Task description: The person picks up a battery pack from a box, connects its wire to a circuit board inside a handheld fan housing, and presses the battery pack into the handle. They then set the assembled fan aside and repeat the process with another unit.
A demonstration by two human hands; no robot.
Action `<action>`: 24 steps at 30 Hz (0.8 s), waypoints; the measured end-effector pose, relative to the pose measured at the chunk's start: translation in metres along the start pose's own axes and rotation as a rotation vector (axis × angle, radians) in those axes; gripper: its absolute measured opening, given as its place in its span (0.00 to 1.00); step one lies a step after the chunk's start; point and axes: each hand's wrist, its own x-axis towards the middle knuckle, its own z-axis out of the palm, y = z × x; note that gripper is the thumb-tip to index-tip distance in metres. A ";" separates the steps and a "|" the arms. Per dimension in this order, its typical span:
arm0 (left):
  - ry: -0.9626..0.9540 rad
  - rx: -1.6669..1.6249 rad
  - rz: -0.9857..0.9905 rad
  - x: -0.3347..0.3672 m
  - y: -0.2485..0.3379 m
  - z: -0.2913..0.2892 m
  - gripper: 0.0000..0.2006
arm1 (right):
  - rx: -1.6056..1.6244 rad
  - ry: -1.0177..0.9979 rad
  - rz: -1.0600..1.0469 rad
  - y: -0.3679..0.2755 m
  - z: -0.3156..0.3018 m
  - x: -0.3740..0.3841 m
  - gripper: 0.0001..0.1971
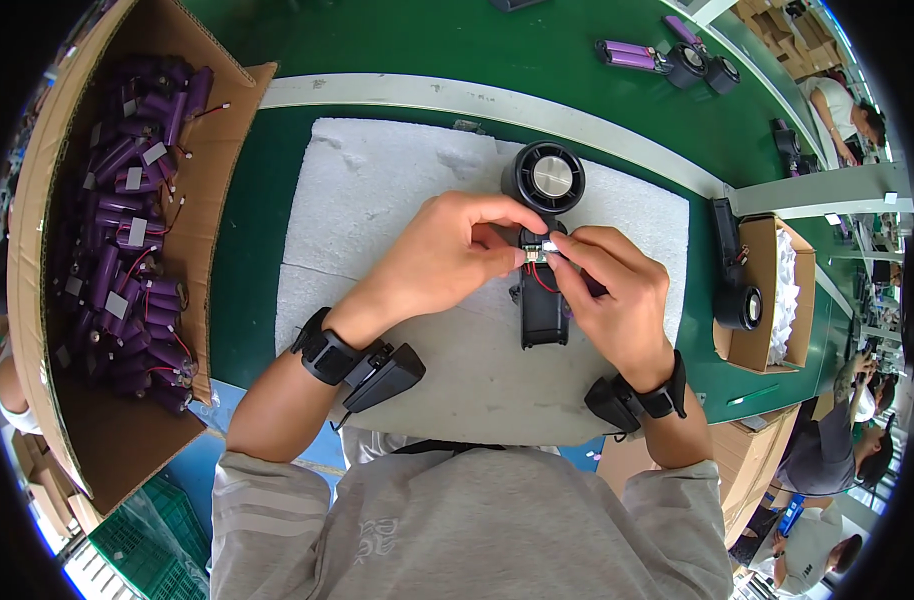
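A black fan-like device lies on the mat, its round head [551,177] with a silver centre pointing away from me. Its open handle shell [545,325] extends toward me. Inside the shell sits a small green circuit board [533,257] with red wires [544,281]. My left hand [427,258] has its thumb and index finger closed on the board's left side. With thumb and index finger, my right hand [622,295] pinches a small white connector [550,246] at the board. A bit of purple shows under my right fingers, mostly hidden. Both wrists wear black straps with black modules.
A large cardboard box [239,150] of purple battery packs [127,230] stands at left. White foam [367,190] covers the green table before me. At right are a small carton [747,345] of white pieces, another black device [745,306] and a green pen [753,394]. More devices lie beyond the rail [407,92].
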 end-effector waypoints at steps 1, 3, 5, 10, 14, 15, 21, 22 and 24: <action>0.001 -0.001 0.000 0.000 -0.001 0.000 0.15 | -0.009 0.005 -0.012 0.000 0.000 0.000 0.10; 0.040 -0.029 0.027 0.000 -0.004 0.003 0.13 | -0.018 -0.004 -0.009 -0.001 -0.001 0.000 0.10; 0.059 -0.044 0.042 0.000 -0.002 0.004 0.12 | -0.037 -0.020 -0.002 -0.001 -0.001 0.000 0.10; 0.077 0.028 -0.006 0.000 0.001 0.006 0.14 | -0.056 -0.061 -0.012 -0.003 -0.002 0.004 0.10; 0.112 0.101 0.117 0.001 -0.003 0.008 0.15 | -0.010 -0.068 0.086 -0.005 -0.004 0.003 0.08; 0.108 0.160 0.170 0.001 -0.004 0.007 0.15 | 0.079 -0.090 0.233 -0.004 -0.005 0.004 0.08; 0.059 0.405 0.228 0.000 0.002 0.005 0.19 | 0.269 -0.412 0.647 0.004 -0.014 0.010 0.10; 0.065 0.409 0.234 0.000 0.001 0.006 0.19 | 0.269 -0.411 0.646 0.005 -0.017 0.011 0.10; 0.086 0.419 0.246 -0.002 -0.001 0.006 0.19 | 0.416 -0.545 0.629 0.008 -0.024 0.013 0.15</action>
